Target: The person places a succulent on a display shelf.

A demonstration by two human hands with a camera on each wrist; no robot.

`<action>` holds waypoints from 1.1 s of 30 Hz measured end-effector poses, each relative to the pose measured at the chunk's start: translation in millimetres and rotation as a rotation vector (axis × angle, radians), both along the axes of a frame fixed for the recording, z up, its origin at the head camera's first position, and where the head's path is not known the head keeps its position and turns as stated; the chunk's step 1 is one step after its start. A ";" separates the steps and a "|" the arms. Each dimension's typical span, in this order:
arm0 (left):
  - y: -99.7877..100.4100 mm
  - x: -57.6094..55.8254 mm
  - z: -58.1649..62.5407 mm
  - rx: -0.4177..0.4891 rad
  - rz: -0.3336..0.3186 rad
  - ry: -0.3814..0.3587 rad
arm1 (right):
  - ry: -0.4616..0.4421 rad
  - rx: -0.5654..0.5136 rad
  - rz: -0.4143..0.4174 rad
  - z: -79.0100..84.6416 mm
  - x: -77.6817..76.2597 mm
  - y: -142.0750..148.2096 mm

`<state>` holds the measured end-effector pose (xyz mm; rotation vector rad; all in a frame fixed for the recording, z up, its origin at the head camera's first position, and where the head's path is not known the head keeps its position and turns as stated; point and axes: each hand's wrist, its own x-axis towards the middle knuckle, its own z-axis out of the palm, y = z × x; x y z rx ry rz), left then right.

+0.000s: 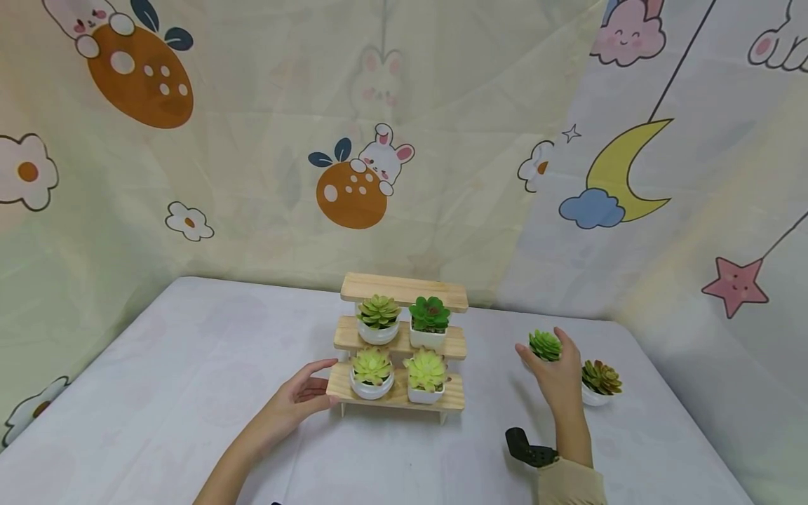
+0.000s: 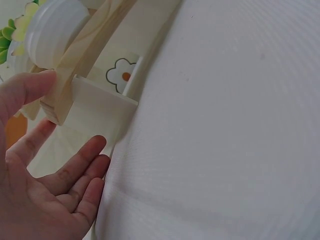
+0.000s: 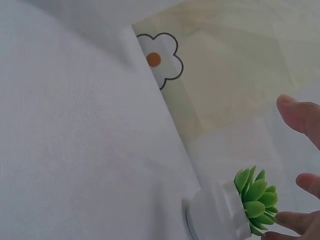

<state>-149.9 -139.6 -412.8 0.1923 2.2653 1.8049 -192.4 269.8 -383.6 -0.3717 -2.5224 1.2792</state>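
At the left end of a three-tier wooden plant stand (image 1: 398, 398), my left hand (image 1: 295, 407) pinches the lowest board between thumb and index finger. In the left wrist view that board (image 2: 82, 55) lies between the two fingertips, with the other fingers (image 2: 75, 172) free below. My right hand (image 1: 558, 375) reaches over a bright green potted succulent (image 1: 544, 345), thumb and fingers spread wide around it. The right wrist view has this succulent's white pot (image 3: 217, 212) standing on the cloth, fingertips close at its leaves.
Two potted succulents stand on the middle tier, a pale one (image 1: 379, 312) and a dark green one (image 1: 429, 315). Two yellow-green ones (image 1: 371, 368) are on the lowest tier. A reddish-brown potted succulent (image 1: 601, 379) sits right of my right hand. Printed fabric (image 1: 467, 140) hangs behind the white-covered table (image 1: 208, 351).
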 end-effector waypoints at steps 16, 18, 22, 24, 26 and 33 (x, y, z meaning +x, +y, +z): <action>-0.3 0.4 1.5 -0.002 0.002 -0.008 | -0.104 -0.110 0.025 -10.7 2.4 9.8; -0.4 0.3 1.2 0.001 0.001 -0.006 | -0.141 -0.136 0.041 -11.9 2.6 11.6; 0.0 -0.2 0.4 0.004 -0.001 -0.004 | -0.179 -0.179 0.061 -14.7 1.9 14.7; 0.1 -0.5 0.0 0.004 0.002 -0.007 | -0.191 -0.191 0.067 -16.4 0.9 16.4; 0.1 -0.6 -0.2 0.004 0.002 -0.009 | -0.199 -0.202 0.069 -17.7 0.1 17.9; -0.2 -0.9 -0.7 0.001 0.004 -0.006 | -0.223 -0.236 0.087 -15.5 0.9 19.0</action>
